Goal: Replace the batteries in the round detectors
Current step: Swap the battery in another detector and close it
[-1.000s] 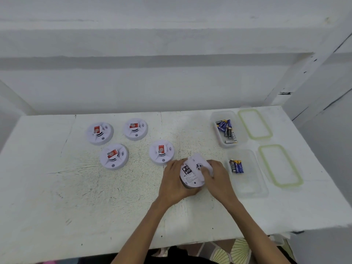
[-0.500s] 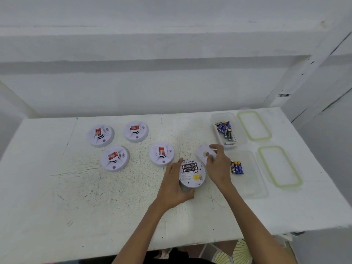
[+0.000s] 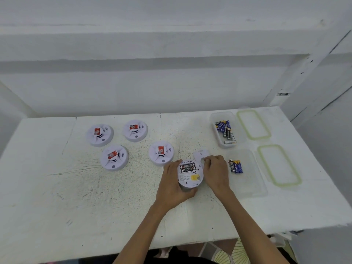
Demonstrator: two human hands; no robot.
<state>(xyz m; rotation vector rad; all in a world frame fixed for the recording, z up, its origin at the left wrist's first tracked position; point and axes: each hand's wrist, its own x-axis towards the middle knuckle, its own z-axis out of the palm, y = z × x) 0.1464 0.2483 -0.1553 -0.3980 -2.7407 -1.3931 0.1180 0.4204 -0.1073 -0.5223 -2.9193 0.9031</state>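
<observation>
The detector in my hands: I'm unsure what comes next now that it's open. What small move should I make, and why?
Probably let go of the cover and pull out the old battery. The left hand steadies the upturned detector, the battery sits exposed, and the right hand is on the cover beside it.

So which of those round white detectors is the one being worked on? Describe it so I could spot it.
On the white table, look near the front edge, between the person's two hands. The detector there lies back-side up, its black battery showing. The four others to its left lie face up with red stickers.
</observation>
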